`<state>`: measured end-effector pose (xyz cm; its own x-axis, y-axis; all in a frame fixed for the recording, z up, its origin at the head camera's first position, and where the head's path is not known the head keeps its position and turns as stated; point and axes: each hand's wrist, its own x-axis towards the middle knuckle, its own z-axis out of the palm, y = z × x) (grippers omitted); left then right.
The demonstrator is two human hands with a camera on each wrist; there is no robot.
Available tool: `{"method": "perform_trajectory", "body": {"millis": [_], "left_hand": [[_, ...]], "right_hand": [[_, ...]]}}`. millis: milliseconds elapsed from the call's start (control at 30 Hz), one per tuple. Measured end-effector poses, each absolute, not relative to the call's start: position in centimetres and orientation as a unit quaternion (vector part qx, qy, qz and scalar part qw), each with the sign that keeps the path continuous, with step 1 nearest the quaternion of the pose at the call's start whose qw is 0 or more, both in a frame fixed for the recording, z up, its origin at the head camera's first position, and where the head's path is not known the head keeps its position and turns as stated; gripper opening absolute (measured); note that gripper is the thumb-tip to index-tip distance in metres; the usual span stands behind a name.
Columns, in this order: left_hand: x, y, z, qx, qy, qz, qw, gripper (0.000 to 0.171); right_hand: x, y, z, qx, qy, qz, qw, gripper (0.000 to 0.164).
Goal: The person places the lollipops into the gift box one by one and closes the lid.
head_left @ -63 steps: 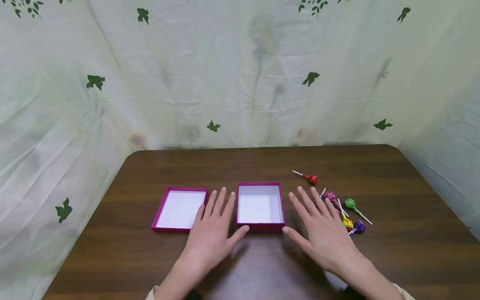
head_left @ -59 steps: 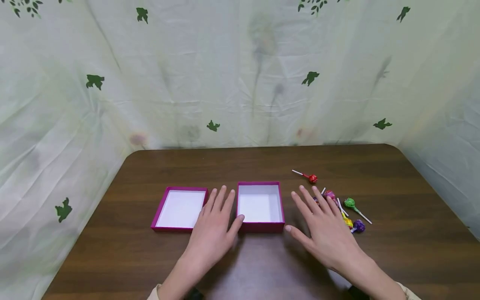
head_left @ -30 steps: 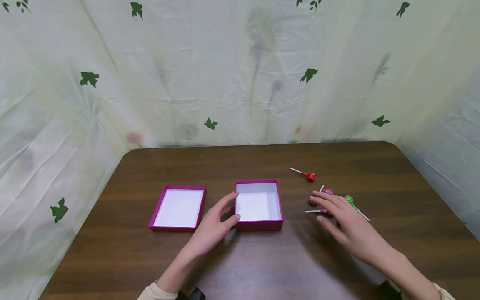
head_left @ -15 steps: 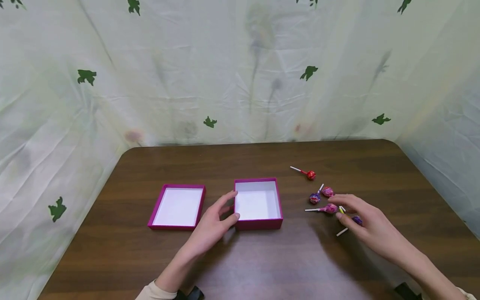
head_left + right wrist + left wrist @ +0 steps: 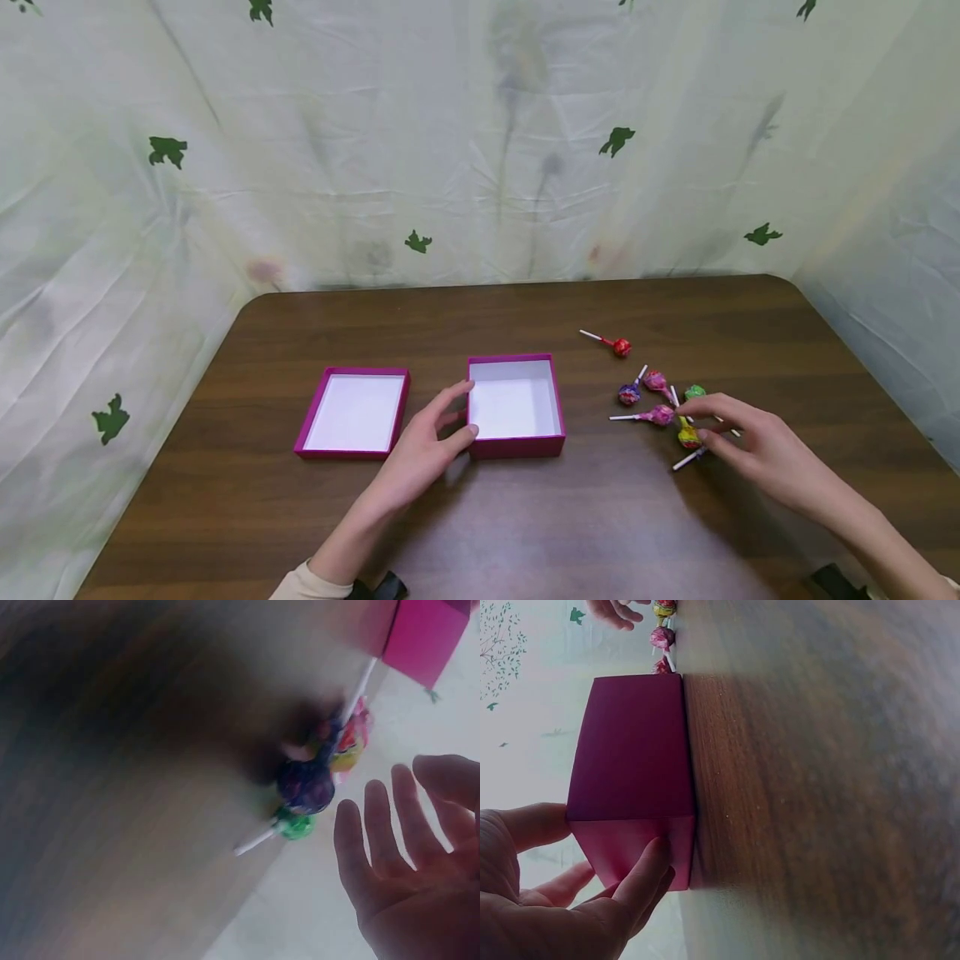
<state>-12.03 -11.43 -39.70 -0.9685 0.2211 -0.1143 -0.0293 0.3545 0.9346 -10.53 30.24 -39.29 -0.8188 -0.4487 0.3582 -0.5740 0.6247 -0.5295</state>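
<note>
My left hand rests at the left side of an open magenta box with a white inside, fingertips on its wall and rim. In the left wrist view the fingers lie along the box's side face. My right hand hovers among several wrapped lollipops, thumb and fingers spread apart with nothing between them. Nearest its fingertips is a yellow lollipop. Close by are a pink lollipop and a green lollipop, partly covered. A purple lollipop, mostly hidden in the head view, shows beneath the hand from the right wrist.
A shallow magenta lid, white inside, lies left of the box. A red lollipop lies apart toward the back. A blue-purple lollipop and another pink one sit between box and right hand. A patterned curtain hangs behind the table.
Both hands were held flat either side of the box. The left has curved in to touch its side; the right has moved right over the lollipops, uncovering the pink ones and the yellow one.
</note>
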Motion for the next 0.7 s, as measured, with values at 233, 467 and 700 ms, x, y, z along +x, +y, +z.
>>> {"method": "perform_trajectory", "body": {"millis": [233,467,700], "left_hand": [[-12.0,-11.5,-39.5,0.060,0.810,0.571,0.115,0.056],[-12.0,-11.4,-39.6,0.059,0.808,0.574,0.115,0.056],[-12.0,-11.5,-39.6,0.061,0.803,0.581,0.116,0.056]], "right_hand": [[-11.1,31.2,-39.8,0.284,-0.904,0.315,0.055,0.049],[-11.7,31.5,-40.4,0.273,-0.908,0.317,0.019,0.044],[-12.6,31.6,-40.8,0.266,-0.908,0.324,-0.027,0.036]]}}
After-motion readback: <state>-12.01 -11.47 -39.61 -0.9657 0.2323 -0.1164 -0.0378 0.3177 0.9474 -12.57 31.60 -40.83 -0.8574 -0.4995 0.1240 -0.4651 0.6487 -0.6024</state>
